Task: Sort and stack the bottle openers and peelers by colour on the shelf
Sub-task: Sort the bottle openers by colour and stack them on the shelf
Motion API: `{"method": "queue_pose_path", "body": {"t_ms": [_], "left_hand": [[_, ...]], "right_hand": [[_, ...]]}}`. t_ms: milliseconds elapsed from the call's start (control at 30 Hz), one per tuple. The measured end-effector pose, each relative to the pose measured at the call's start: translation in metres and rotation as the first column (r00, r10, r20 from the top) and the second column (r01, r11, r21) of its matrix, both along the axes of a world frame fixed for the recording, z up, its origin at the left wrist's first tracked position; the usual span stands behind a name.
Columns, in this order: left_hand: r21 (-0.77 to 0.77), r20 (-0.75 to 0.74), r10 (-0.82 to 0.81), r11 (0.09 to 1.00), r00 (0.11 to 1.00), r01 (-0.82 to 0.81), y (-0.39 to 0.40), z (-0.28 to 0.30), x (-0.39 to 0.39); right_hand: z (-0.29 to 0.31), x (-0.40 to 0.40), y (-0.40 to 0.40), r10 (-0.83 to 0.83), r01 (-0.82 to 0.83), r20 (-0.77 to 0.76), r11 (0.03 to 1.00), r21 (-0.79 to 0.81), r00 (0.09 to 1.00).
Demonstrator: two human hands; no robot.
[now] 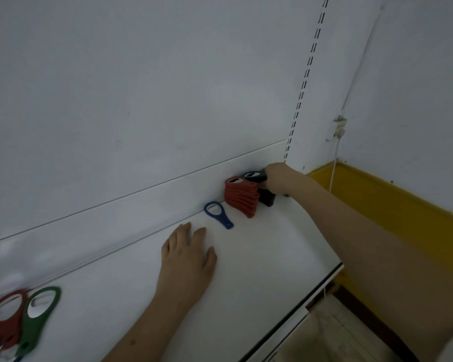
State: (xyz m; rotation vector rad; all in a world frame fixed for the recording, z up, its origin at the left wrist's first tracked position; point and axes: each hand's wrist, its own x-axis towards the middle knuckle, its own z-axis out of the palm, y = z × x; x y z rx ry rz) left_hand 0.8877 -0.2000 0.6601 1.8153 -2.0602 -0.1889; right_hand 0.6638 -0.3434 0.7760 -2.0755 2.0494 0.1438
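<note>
The white shelf (pixel 259 252) runs from near left to far right under me, with the white back panel (pixel 141 100) rising behind it and a slotted upright (pixel 302 84) at the panel's right edge. Beyond the shelf's right end a yellow band (pixel 392 205) crosses the side wall, and a white cable (pixel 334 168) hangs down over it.

My right hand (pixel 279 180) reaches to the far right corner of the shelf, fingers curled around the black stack of openers (pixel 262 188) that stands against the back panel. Touching that stack on its left is the red stack of openers (pixel 242 197), fanned and leaning.

My left hand (pixel 188 257) lies flat on the shelf near the middle, fingers straight and spread, holding nothing. Just beyond its fingertips, and just left of the red stack, a single blue opener (pixel 217 214) lies flat, its ring toward the back panel.

At the near left corner lie loose openers in a heap: a green opener (pixel 38 320) beside a red opener (pixel 7 317), with others cut off by the edge.
</note>
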Motion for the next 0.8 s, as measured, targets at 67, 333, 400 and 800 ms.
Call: {"method": "queue_pose_path", "body": {"t_ms": [67, 333, 400, 800], "left_hand": [[-0.015, 0.004, 0.002, 1.0, 1.0, -0.002, -0.001, -0.001, 0.0], [-0.014, 0.01, 0.031, 0.999, 0.999, -0.031, -0.003, -0.003, -0.001], [-0.023, 0.011, 0.031, 0.999, 0.999, -0.031, -0.003, -0.005, 0.0], [-0.039, 0.009, 0.037, 0.999, 0.999, -0.036, -0.004, -0.006, -0.001]], "right_hand": [[-0.003, 0.0, -0.003, -0.002, 0.002, -0.03, 1.0, -0.005, 1.0], [-0.012, -0.004, -0.009, -0.003, -0.012, -0.095, 0.987, -0.158, 0.995], [-0.013, -0.003, -0.008, -0.002, -0.025, -0.142, 0.982, -0.188, 0.99], [-0.023, -0.006, -0.008, -0.033, -0.02, -0.178, 0.957, -0.289, 0.983]]}}
